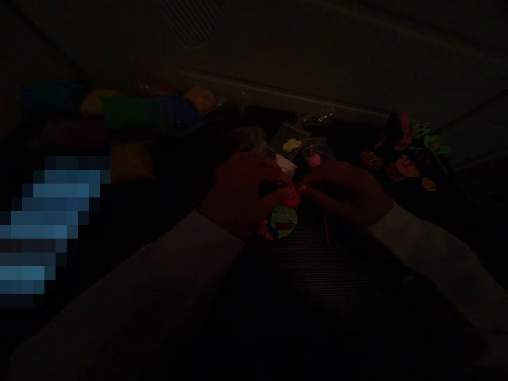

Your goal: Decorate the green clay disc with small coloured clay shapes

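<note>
The scene is very dark. My left hand point(242, 193) and my right hand point(345, 193) meet at the middle, both in white sleeves. Their fingertips pinch a small red lump of clay point(292, 198) between them. Just below it lies a round green clay piece point(284, 221) with red bits along its left edge. A thin pink stick point(326, 232) lies under my right hand on the dark ribbed mat point(309, 275).
Small clear bags hold yellow clay point(292, 144) and pink clay point(313, 159) just beyond my hands. Several finished colourful clay figures point(405, 153) sit at the right. Coloured clay packs point(135, 114) lie at the back left. A blurred blue patch covers the left edge.
</note>
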`<state>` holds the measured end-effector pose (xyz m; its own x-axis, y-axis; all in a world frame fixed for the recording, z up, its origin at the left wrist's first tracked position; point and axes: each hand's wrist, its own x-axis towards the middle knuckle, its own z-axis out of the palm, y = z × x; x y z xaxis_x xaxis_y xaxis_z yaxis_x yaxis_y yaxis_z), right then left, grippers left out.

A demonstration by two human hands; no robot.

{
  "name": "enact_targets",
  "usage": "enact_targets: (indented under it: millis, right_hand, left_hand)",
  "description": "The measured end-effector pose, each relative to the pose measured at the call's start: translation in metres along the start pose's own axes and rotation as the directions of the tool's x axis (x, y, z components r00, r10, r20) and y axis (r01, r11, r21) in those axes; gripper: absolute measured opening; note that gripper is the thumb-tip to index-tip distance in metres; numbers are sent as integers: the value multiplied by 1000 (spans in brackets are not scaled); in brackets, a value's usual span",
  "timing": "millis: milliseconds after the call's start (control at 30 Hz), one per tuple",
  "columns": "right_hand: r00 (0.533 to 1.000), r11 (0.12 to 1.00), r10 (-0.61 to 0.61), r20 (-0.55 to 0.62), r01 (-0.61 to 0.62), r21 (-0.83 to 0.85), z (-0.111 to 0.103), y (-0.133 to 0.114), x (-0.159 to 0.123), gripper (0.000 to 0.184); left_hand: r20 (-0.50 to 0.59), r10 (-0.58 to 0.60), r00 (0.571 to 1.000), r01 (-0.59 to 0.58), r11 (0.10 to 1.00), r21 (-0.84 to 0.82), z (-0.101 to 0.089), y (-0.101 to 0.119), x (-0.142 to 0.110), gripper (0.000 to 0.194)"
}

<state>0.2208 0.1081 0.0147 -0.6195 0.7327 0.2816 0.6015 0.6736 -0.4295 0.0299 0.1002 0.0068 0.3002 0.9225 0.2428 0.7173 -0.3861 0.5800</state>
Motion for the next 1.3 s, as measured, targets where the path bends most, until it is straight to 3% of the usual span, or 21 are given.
enact_targets:
  millis: [200, 600, 833, 1067, 1200, 1300]
  right_hand:
    - [1000, 1000, -4, -9, 4, -14, 0, 1, 0, 14]
    - [999, 999, 32, -4, -32, -8, 4, 2, -1, 17]
    - [993, 995, 98, -61, -99, -9, -32, -4, -3, 24]
    - [966, 961, 193, -170, -221, -165, -73, -19, -26, 23]
    - [939, 939, 276, -205, -309, -152, -76, -24, -46, 25]
    - [921, 929, 331, -207, -356, -97, -65, -33, -63, 25]
  left_hand:
    - [42, -39, 998, 38, 999, 30, -1, 2, 1, 15]
    - [-5, 3, 1000, -3, 1000, 13, 1, 1, -1, 15]
    - [-109, -9, 994, 7, 1000, -18, -8, 1, -7, 22]
    - [-97, 7, 995, 1, 997, 80, -28, -11, -30, 24]
    - [-54, -40, 998, 45, 994, 101, -36, -19, -47, 26]
    - [-40, -40, 998, 45, 989, 139, -35, -27, -60, 27]
